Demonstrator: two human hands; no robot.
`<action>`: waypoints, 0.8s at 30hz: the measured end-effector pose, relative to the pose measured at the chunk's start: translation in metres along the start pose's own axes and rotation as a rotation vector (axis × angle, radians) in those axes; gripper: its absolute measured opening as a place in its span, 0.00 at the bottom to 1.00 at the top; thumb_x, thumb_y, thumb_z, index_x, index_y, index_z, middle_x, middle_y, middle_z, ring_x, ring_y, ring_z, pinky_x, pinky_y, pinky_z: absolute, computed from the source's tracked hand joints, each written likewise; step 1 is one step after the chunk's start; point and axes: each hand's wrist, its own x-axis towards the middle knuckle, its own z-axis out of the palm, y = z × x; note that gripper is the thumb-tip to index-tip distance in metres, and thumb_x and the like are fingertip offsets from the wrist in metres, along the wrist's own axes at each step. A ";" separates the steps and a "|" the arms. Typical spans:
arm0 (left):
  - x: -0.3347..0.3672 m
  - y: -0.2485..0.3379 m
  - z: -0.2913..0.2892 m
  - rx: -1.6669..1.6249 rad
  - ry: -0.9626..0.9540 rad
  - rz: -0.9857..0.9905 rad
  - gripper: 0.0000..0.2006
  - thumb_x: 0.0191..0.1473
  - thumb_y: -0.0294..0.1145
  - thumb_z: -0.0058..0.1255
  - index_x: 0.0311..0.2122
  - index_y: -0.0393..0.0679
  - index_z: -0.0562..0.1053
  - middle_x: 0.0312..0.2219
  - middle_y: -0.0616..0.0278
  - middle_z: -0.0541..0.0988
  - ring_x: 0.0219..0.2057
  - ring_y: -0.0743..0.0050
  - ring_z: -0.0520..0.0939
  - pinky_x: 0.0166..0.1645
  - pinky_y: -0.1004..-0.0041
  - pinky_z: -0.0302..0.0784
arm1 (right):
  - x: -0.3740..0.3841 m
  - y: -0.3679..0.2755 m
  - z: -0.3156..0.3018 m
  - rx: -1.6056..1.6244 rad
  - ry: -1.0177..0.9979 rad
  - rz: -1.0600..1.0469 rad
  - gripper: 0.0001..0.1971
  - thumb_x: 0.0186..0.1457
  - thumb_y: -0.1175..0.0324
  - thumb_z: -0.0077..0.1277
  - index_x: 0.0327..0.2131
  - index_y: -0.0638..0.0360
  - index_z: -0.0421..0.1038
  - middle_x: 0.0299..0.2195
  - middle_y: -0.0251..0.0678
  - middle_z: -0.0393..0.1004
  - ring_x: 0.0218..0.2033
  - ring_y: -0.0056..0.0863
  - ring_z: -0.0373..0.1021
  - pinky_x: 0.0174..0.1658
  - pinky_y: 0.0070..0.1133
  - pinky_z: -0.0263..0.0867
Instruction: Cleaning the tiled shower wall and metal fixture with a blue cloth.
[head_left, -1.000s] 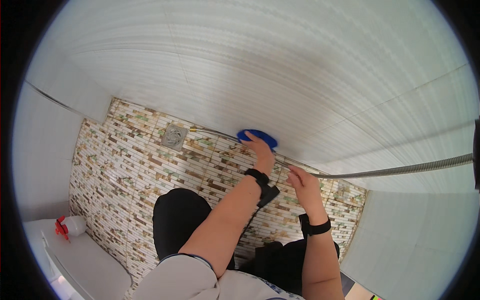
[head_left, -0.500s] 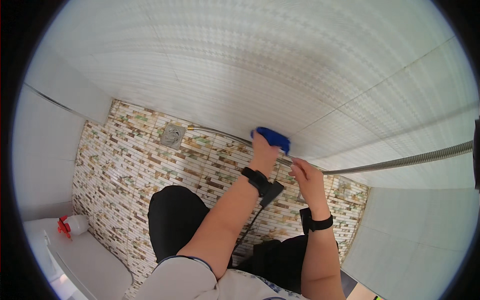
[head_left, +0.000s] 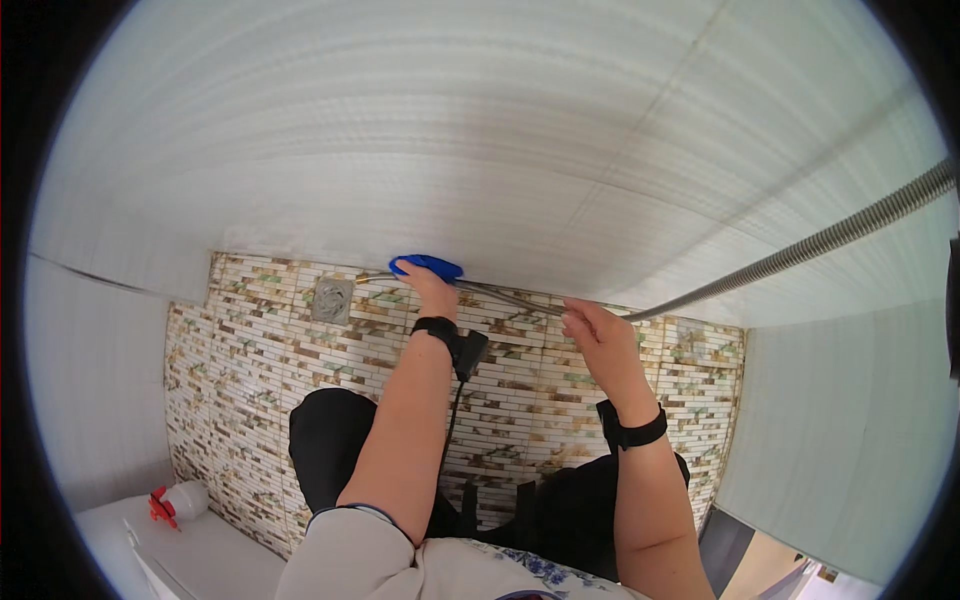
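Note:
My left hand [head_left: 433,291] presses a blue cleaning pad [head_left: 440,266] to the foot of the white tiled wall [head_left: 400,200], with the fingers wrapped over it. A metal shower hose [head_left: 500,295] runs along the wall's foot, passing by the pad. Farther right, my right hand [head_left: 603,338] has its fingers curled round the hose, though the grip is partly hidden. From there the hose [head_left: 830,236] rises to the right. Its brass-coloured end [head_left: 363,279] lies beside the square floor drain [head_left: 332,300].
Mosaic strip tiles cover the floor [head_left: 250,380]. A white bottle with a red trigger [head_left: 180,504] stands on a white surface at the lower left. White walls close in on both sides. My black-trousered knees [head_left: 330,445] are near the floor, and a dark cable [head_left: 452,425] hangs from my left wrist.
My left hand has slid the blue pad leftward along the wall's foot, toward the drain. My right hand stays by the hose. The whole view has shifted and tilted a little.

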 end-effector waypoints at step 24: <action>-0.197 -0.022 0.070 0.710 -0.668 1.204 0.36 0.55 0.37 0.47 0.63 0.39 0.43 0.60 0.37 0.30 0.62 0.36 0.36 0.59 0.46 0.44 | -0.020 0.026 -0.036 -0.371 0.251 0.080 0.28 0.49 0.68 0.53 0.55 0.58 0.58 0.56 0.62 0.50 0.43 0.52 0.67 0.40 0.32 0.69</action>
